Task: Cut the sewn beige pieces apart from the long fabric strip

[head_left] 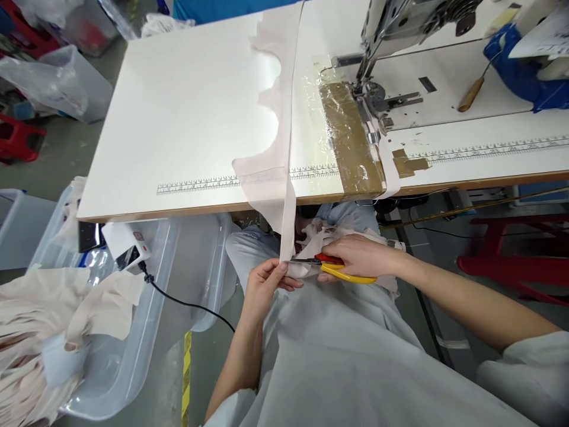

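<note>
Below the table's front edge, my left hand (pixel 265 286) pinches the lower end of a pale pink fabric strip (pixel 288 222). My right hand (pixel 351 256) is closed around scissors (pixel 349 276) with yellow and red handles. Their dark blades lie across the strip, right by my left fingertips. From there the strip runs up over the edge and along the table beside a scalloped fabric piece (pixel 273 133). More pale fabric bunches on my lap, partly hidden behind the scissors and my right hand.
A sewing machine (pixel 376 89) stands on the white table (pixel 191 107), with a narrow strip hanging near its foot. A wooden-handled awl (pixel 471 95) lies to its right. At left, a clear plastic bin (pixel 155 332) holds bundled fabric; a black cable (pixel 191 304) hangs over it.
</note>
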Motion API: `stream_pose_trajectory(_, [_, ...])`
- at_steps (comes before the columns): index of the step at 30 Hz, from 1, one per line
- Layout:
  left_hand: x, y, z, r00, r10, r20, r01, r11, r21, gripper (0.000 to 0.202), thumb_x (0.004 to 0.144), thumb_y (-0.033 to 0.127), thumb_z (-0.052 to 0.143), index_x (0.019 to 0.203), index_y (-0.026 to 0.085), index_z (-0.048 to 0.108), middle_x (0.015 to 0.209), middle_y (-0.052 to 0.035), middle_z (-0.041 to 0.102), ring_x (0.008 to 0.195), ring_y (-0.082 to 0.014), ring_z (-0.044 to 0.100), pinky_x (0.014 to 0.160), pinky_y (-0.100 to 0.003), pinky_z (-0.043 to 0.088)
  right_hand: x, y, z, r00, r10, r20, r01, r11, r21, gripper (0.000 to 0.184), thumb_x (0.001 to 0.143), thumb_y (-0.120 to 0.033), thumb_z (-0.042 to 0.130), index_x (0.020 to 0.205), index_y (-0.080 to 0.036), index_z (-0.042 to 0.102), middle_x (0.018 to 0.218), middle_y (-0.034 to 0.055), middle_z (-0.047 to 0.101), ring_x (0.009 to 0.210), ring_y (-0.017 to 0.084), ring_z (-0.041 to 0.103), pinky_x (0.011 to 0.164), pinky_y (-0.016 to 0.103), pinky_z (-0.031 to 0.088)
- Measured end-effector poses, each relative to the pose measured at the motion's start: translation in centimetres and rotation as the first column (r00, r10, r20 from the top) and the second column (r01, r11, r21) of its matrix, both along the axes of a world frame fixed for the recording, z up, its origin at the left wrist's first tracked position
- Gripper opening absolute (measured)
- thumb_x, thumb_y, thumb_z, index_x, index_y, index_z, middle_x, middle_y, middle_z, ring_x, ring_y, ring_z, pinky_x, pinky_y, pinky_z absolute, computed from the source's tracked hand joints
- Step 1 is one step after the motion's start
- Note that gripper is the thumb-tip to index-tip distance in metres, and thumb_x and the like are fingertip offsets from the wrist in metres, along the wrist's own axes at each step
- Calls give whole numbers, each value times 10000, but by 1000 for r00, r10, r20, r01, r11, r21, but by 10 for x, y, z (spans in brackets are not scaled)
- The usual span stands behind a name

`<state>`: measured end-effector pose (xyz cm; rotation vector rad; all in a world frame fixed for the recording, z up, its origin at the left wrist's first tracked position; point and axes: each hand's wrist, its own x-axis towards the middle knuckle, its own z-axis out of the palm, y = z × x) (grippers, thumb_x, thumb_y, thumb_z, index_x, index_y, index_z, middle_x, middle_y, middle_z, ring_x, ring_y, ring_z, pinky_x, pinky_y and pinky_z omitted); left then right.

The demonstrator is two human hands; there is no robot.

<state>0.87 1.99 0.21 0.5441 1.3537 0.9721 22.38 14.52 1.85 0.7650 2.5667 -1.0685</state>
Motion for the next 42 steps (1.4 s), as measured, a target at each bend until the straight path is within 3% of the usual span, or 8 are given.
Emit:
stream_pose_trajectory(20, [-4, 0, -6, 993, -73, -98, 73, 997, -2, 451, 807, 602, 693, 862, 154, 692, 609, -48, 682, 556, -192, 670, 549, -274, 510, -3, -7, -11, 998, -29, -47, 34, 994, 105, 446, 915, -520, 556, 618, -202, 461, 582, 19, 533, 520, 145, 417, 542, 290, 189])
stream_pose_trajectory(22, [-13, 4, -8, 945, -26, -327, 58, 994, 89, 436, 850, 567, 666, 1014, 164, 689, 743, -56, 709, 554, -145, 607, 540, -258, 475, 4, -9, -13, 996, -67, -64, 72, 994, 86, 495, 897, -587, 560, 615, -206, 418, 581, 5, 508, 513, 135, 383, 536, 288, 184])
stream_pose_trajectory(27, [-21, 36, -2, 562, 291, -774, 121, 897, 424, 393, 893, 477, 646, 1186, 215, 648, 1167, -124, 622, 930, -206, 594, 733, -313, 501, 21, -20, -16, 984, -155, -88, 154, 988, -14, 539, 885, -657, 521, 643, -215, 330, 583, -16, 454, 527, 133, 365, 537, 271, 221])
stream_pose_trajectory(29, [-15, 52, 0, 524, 313, -793, 221, 849, 481, 321, 909, 473, 623, 1101, 222, 677, 1138, -120, 628, 1059, -247, 566, 869, -371, 488, 26, -23, -15, 973, -202, -115, 198, 979, -41, 539, 889, -668, 504, 649, -216, 335, 592, -15, 450, 541, 137, 387, 544, 268, 239])
stream_pose_trajectory(31, [-10, 61, -3, 583, 293, -758, 250, 823, 511, 279, 936, 475, 571, 939, 219, 684, 1004, -92, 658, 1011, -239, 583, 900, -374, 474, 31, -25, -13, 954, -261, -146, 255, 965, -55, 540, 890, -677, 493, 651, -218, 339, 595, -16, 440, 552, 140, 396, 546, 266, 253])
stream_pose_trajectory(34, [-18, 56, -25, 699, 266, -664, 65, 901, 429, 311, 942, 484, 525, 848, 208, 635, 812, -39, 645, 807, -190, 606, 779, -307, 491, 45, -24, -10, 910, -365, -196, 357, 931, -77, 543, 885, -683, 500, 652, -222, 333, 589, -23, 414, 555, 138, 376, 543, 263, 273])
stream_pose_trajectory(38, [-59, 23, -69, 669, 246, -701, -274, 959, 75, 232, 879, 409, 542, 902, 183, 590, 644, 6, 602, 567, -167, 586, 579, -271, 474, 68, -20, -12, 844, -480, -238, 462, 877, -130, 551, 883, -694, 520, 648, -220, 365, 609, -19, 433, 573, 137, 384, 549, 257, 309])
stream_pose_trajectory(42, [-73, -10, -74, 707, 202, -678, -301, 953, -30, 288, 822, 352, 617, 1038, 160, 614, 560, 29, 594, 470, -170, 578, 532, -281, 493, 72, -20, -20, 820, -538, -197, 505, 841, -194, 550, 872, -712, 520, 660, -211, 433, 631, -10, 458, 592, 144, 416, 559, 261, 324])
